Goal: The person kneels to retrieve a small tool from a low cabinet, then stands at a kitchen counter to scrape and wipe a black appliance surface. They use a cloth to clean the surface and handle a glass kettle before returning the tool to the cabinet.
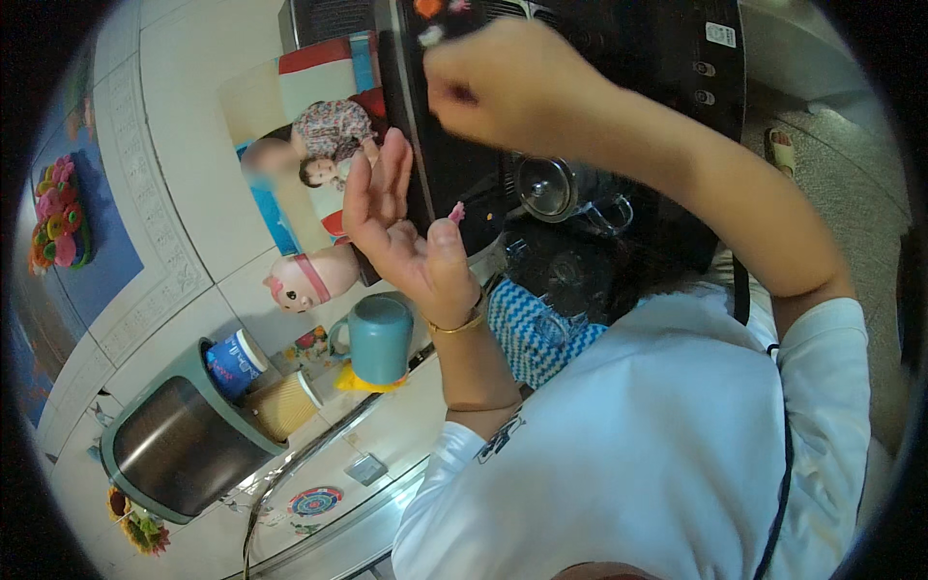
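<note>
My left hand (406, 225) is raised in the middle, its fingers loosely curled and apart from the thumb. A tiny pink piece (456, 212) shows at the thumb tip; whether it touches the thumb or lies behind it I cannot tell. A gold-coloured bracelet (457, 326) circles that wrist. My right hand (500, 87) is curled into a blurred fist over the black surface (471, 163). Its fingertips are hidden, so what it holds cannot be seen. Close to it are small orange (428, 7), pink (460, 6) and white (431, 35) pieces.
A lidded glass pot (547, 188) stands near my right forearm. A blue-and-white zigzag cloth (518, 333) lies before my torso. Leftward are a printed picture (315, 80), a pink animal figure (312, 279), a teal mug (380, 341) and a paper-cup holder (192, 435).
</note>
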The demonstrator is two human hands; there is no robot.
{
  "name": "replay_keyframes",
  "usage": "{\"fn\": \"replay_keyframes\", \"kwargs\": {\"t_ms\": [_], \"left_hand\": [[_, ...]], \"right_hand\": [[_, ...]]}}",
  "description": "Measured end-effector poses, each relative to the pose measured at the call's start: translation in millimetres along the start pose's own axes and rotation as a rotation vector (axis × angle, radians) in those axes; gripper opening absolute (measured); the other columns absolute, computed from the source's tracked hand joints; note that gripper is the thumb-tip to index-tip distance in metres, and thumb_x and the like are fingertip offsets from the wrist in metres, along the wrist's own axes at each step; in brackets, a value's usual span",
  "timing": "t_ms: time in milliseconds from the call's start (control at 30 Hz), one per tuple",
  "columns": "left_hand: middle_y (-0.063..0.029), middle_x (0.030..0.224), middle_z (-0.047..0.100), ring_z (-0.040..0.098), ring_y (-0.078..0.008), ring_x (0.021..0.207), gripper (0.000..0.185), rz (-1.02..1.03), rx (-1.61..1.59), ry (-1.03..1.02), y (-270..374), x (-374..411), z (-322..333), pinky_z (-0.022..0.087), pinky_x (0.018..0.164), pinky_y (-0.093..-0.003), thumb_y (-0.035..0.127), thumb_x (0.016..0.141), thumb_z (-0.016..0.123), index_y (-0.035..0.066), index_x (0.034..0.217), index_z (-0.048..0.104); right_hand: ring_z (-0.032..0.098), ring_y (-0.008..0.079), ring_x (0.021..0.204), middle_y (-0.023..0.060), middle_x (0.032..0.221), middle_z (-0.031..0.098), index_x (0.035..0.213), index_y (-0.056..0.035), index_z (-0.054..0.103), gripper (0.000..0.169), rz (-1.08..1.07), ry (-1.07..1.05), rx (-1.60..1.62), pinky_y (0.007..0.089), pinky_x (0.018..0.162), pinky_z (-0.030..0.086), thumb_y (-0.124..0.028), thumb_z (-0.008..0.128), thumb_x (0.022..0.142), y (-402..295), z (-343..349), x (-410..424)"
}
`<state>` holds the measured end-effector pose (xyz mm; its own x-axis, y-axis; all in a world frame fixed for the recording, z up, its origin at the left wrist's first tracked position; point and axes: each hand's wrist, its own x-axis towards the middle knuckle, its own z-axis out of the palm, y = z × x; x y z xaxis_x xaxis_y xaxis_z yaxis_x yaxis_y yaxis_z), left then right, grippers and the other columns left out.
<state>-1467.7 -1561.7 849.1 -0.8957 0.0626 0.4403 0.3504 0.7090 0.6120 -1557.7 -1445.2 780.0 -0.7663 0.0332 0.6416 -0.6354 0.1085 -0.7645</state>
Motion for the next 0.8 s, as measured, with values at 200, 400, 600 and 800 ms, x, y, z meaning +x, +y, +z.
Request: {"fn": "replay_keyframes", "kwargs": {"t_ms": [200, 400, 600, 800], "left_hand": [[-0.0299, 0.126, 0.044, 0.044, -0.0365, 0.121, 0.066, -0.068, -0.04, 0.004, 5.8, -2.4, -4.0, 0.031, 0.105, -0.0429, 0.012, 0.071, 0.044, -0.001, 0.133, 0.027], [-0.0269, 0.13, 0.042, 0.046, -0.03, 0.12, 0.067, -0.04, -0.069, -0.033, 1.5, -3.8, -11.8, 0.05, 0.08, -0.0256, 0.011, 0.071, 0.049, 0.001, 0.134, 0.027], [-0.0292, 0.126, 0.044, 0.044, -0.0347, 0.121, 0.066, 0.045, -0.03, -0.014, -2.7, -1.1, -7.3, 0.035, 0.1, -0.0394, 0.009, 0.07, 0.047, -0.002, 0.132, 0.027], [-0.0292, 0.129, 0.042, 0.044, -0.0342, 0.122, 0.067, 0.03, -0.03, -0.041, -3.0, -3.3, -12.7, 0.032, 0.104, -0.0398, 0.004, 0.069, 0.047, -0.003, 0.132, 0.027]], "right_hand": [[0.062, 0.0308, 0.057, 0.0128, 0.06, 0.061, 0.064, -0.0101, 0.062, 0.011, 0.022, -0.001, 0.043, 0.0407, 0.053, 0.051, -0.019, 0.059, 0.07, -2.1, 4.2, -1.1], [0.063, 0.0291, 0.058, 0.0114, 0.061, 0.062, 0.063, -0.0098, 0.062, 0.009, 0.123, -0.043, 0.086, 0.039, 0.054, 0.051, -0.017, 0.061, 0.069, 0.5, 2.8, -7.5], [0.061, 0.0252, 0.055, 0.012, 0.061, 0.06, 0.064, -0.0069, 0.058, 0.015, 0.304, 0.009, 0.315, 0.0349, 0.052, 0.048, -0.018, 0.067, 0.067, -24.8, 25.7, -38.1], [0.05, 0.0255, 0.071, 0.0095, 0.074, 0.049, 0.072, -0.005, 0.049, 0.023, 0.566, 0.206, 0.42, 0.0331, 0.064, 0.043, -0.015, 0.067, 0.062, -17.8, 36.9, -45.9]]}}
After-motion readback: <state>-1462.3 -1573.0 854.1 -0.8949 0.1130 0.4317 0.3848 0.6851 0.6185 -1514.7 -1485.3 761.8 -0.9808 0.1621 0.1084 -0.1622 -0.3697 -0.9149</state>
